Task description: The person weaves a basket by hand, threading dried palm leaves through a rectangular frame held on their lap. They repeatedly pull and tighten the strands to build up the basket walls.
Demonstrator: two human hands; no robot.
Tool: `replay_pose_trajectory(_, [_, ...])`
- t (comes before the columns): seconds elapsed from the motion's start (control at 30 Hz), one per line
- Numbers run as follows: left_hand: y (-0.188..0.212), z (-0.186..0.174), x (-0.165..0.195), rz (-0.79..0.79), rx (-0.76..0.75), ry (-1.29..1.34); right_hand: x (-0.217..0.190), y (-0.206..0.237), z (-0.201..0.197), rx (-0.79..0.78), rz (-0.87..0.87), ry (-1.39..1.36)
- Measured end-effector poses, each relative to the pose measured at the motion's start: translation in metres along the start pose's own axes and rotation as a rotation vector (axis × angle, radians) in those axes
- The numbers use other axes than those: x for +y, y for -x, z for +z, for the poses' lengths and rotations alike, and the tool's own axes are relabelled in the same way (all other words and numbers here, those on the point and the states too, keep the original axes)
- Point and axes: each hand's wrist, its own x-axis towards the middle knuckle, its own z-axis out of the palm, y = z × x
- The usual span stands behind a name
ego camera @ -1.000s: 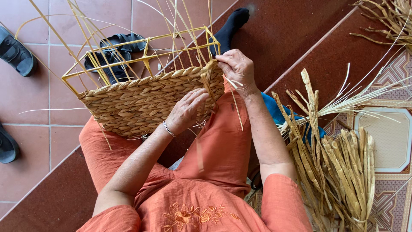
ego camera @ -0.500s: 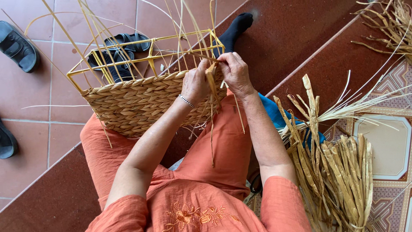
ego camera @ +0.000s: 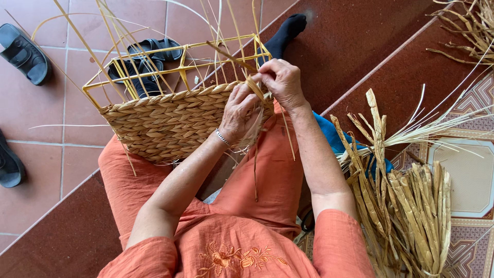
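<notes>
Both hands meet at the top right corner of a half-woven basket [ego camera: 170, 123] that rests on the person's lap. Left hand [ego camera: 239, 110] presses against the woven wall, fingers curled around a flat straw strand [ego camera: 254, 88], while right hand [ego camera: 283, 80] pinches the same strand from above at the rim. Yellow wire frame [ego camera: 180, 64] rises above the woven part, with loose thin stakes sticking upward. Orange trousers and an embroidered orange top fill the foreground. A bundle of dried straw [ego camera: 406, 206] lies to the person's right on the floor. Black sandals [ego camera: 146, 59] sit on the tiles beyond the basket.
</notes>
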Motion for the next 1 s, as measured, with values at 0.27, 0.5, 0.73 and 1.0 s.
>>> replay_pose_trajectory(0.27, [-0.004,-0.047,0.002,-0.457,0.189,0.215,-0.019,-0.001,0.0,-0.032,-0.273,0.226])
replay_pose_trajectory(0.5, [-0.012,-0.049,-0.028,-0.07,-0.075,-0.696,-0.032,0.007,-0.007,-0.063,-0.19,0.237])
replay_pose_trajectory(0.73, [0.001,-0.036,-0.058,-0.017,-0.037,-0.631,-0.003,0.008,0.014,0.163,0.077,-0.005])
replay_pose_trajectory(1.0, [0.021,-0.018,-0.066,-0.272,-0.173,-0.348,0.012,0.006,0.006,0.131,0.261,-0.295])
